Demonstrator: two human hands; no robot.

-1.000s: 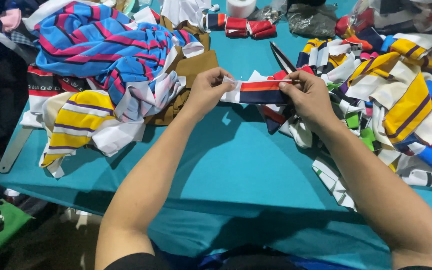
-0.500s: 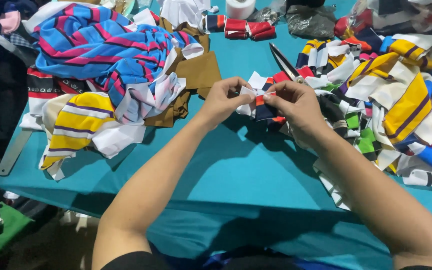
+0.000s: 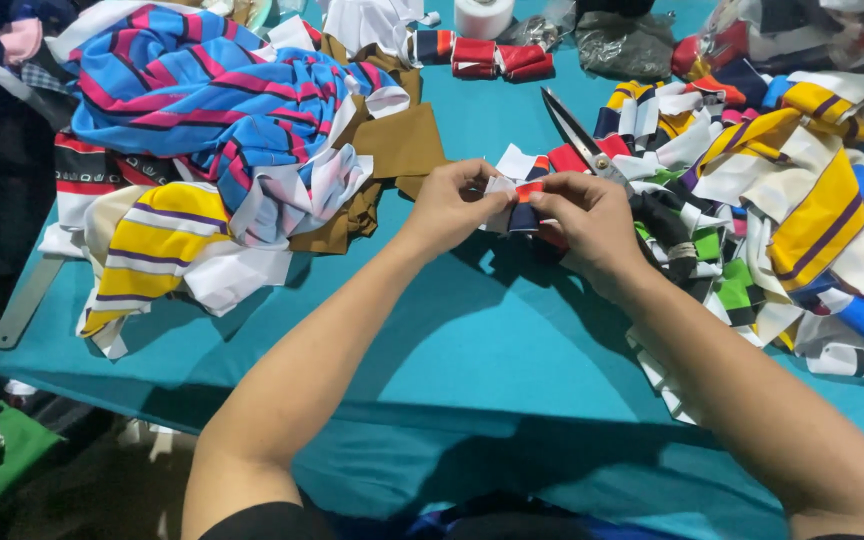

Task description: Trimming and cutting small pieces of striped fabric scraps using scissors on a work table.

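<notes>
My left hand [image 3: 452,205] and my right hand [image 3: 587,220] meet above the teal table [image 3: 472,330], both pinching a small folded strip of striped fabric [image 3: 522,205] in white, red and dark blue. The strip is bunched short between my fingertips. Large scissors [image 3: 577,135] lie just behind my right hand, blades pointing away from me.
A heap of blue, pink and yellow striped cloth [image 3: 192,120] with a brown piece [image 3: 397,150] fills the left. Many striped scraps [image 3: 782,200] are piled at the right. Rolled red bundles [image 3: 497,58] and a white tape roll [image 3: 482,15] sit at the far edge.
The strip was stretched wide between my hands one second ago. My hands have come together and folded it into a short bundle.
</notes>
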